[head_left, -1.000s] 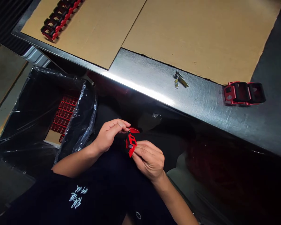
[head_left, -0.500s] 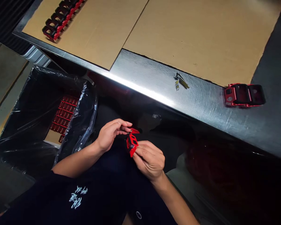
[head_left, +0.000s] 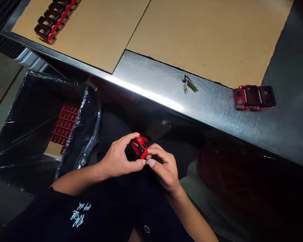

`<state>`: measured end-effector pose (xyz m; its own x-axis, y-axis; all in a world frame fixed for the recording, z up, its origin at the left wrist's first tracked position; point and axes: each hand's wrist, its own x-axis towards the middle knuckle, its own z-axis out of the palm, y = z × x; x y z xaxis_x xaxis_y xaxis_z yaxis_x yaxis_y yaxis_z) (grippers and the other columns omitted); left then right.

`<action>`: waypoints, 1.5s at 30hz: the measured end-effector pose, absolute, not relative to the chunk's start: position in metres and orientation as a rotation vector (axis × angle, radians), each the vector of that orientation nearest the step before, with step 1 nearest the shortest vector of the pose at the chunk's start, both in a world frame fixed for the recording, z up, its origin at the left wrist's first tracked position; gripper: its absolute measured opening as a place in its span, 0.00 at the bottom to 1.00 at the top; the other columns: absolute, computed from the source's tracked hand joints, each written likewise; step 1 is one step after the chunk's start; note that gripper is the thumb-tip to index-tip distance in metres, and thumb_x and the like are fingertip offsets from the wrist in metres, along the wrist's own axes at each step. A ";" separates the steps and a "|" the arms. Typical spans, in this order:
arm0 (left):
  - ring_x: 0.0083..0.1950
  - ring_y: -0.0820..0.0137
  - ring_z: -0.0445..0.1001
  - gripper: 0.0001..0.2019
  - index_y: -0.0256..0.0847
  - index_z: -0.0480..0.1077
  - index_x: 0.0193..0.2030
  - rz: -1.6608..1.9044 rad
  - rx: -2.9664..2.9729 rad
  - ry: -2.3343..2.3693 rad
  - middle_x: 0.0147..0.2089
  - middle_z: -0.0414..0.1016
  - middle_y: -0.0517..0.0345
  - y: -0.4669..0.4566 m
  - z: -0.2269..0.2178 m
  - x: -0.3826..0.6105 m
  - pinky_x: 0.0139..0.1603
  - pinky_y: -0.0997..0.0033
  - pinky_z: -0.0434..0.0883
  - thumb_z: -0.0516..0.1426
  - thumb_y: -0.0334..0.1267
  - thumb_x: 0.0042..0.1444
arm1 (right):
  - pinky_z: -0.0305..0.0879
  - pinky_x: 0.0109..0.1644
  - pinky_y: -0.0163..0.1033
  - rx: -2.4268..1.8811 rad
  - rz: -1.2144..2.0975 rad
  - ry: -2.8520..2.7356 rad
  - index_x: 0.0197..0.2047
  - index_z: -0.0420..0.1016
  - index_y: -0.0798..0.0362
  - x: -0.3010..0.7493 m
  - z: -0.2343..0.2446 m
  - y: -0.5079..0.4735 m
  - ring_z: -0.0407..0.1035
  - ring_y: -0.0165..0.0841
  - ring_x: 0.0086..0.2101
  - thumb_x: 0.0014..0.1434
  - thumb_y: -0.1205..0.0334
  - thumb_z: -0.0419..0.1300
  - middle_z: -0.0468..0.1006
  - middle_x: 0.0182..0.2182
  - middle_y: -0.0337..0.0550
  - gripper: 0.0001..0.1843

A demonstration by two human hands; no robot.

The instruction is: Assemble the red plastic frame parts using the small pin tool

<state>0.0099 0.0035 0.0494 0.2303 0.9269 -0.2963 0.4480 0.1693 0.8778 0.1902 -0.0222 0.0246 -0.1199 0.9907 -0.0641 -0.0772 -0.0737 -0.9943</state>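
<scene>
A small red and black plastic frame (head_left: 140, 147) with window-like openings is held in front of my torso. My left hand (head_left: 118, 154) is closed around it from the left, the index finger along its upper edge and the thumb under its lower end. At the frame's lower right corner, my right hand (head_left: 165, 168) is closed in a pinch, its fingertips against the corner. Whether something small sits between those fingertips is hidden.
Ahead lies a metal bench (head_left: 212, 104) with cardboard sheets (head_left: 197, 40). On it are a row of red and black frames (head_left: 50, 25), a nail clipper (head_left: 190, 83) and a larger red and black piece (head_left: 255, 97). A plastic-lined bin (head_left: 22, 131) at left holds rows of red parts (head_left: 64, 122).
My left hand has closed on the frame, which has turned. My right hand has shifted its fingertips to the frame's lower right corner. The bench and bin have slid slightly left in view.
</scene>
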 end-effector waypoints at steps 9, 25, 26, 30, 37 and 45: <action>0.57 0.53 0.81 0.34 0.36 0.69 0.62 0.612 1.602 1.459 0.58 0.80 0.43 -0.002 0.044 0.012 0.63 0.49 0.76 0.65 0.40 0.46 | 0.60 0.29 0.36 -1.292 1.530 -0.928 0.29 0.84 0.49 0.177 0.029 -0.025 0.63 0.29 0.26 0.57 0.57 0.69 0.70 0.23 0.37 0.07; 0.58 0.55 0.80 0.32 0.39 0.68 0.61 0.663 1.703 1.477 0.58 0.81 0.45 -0.005 0.041 0.011 0.63 0.51 0.76 0.65 0.40 0.48 | 0.57 0.27 0.36 -1.305 1.513 -0.909 0.26 0.83 0.50 0.172 0.027 -0.025 0.60 0.29 0.24 0.57 0.56 0.68 0.70 0.23 0.37 0.10; 0.58 0.55 0.80 0.32 0.40 0.68 0.61 0.666 1.704 1.478 0.57 0.81 0.45 -0.005 0.041 0.011 0.64 0.51 0.76 0.65 0.40 0.48 | 0.57 0.27 0.36 -1.305 1.510 -0.907 0.26 0.83 0.50 0.172 0.027 -0.025 0.60 0.28 0.24 0.57 0.57 0.68 0.70 0.23 0.37 0.10; 0.58 0.55 0.80 0.31 0.41 0.69 0.61 0.672 1.702 1.478 0.57 0.81 0.46 -0.004 0.041 0.011 0.64 0.51 0.76 0.65 0.40 0.47 | 0.58 0.26 0.36 -1.324 1.498 -0.901 0.25 0.81 0.50 0.171 0.026 -0.024 0.61 0.29 0.24 0.57 0.55 0.69 0.70 0.23 0.37 0.12; 0.57 0.53 0.81 0.32 0.38 0.70 0.60 0.634 1.627 1.495 0.56 0.81 0.44 -0.003 0.043 0.011 0.63 0.50 0.76 0.66 0.43 0.47 | 0.59 0.26 0.36 -1.254 1.581 -0.843 0.23 0.78 0.52 0.171 0.025 -0.026 0.60 0.28 0.23 0.63 0.48 0.65 0.68 0.21 0.38 0.21; 0.58 0.55 0.80 0.32 0.41 0.66 0.61 0.630 1.414 1.363 0.57 0.81 0.46 -0.002 0.044 0.008 0.64 0.51 0.75 0.67 0.44 0.49 | 0.64 0.25 0.36 -1.154 1.655 -0.666 0.24 0.76 0.53 0.170 0.028 -0.020 0.63 0.30 0.21 0.61 0.49 0.61 0.70 0.20 0.40 0.19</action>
<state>0.0081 -0.0021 0.0445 0.2200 0.9361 -0.2744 0.3974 0.1709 0.9016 0.1696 -0.0198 0.0282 -0.0756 0.9225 -0.3786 -0.4028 -0.3756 -0.8347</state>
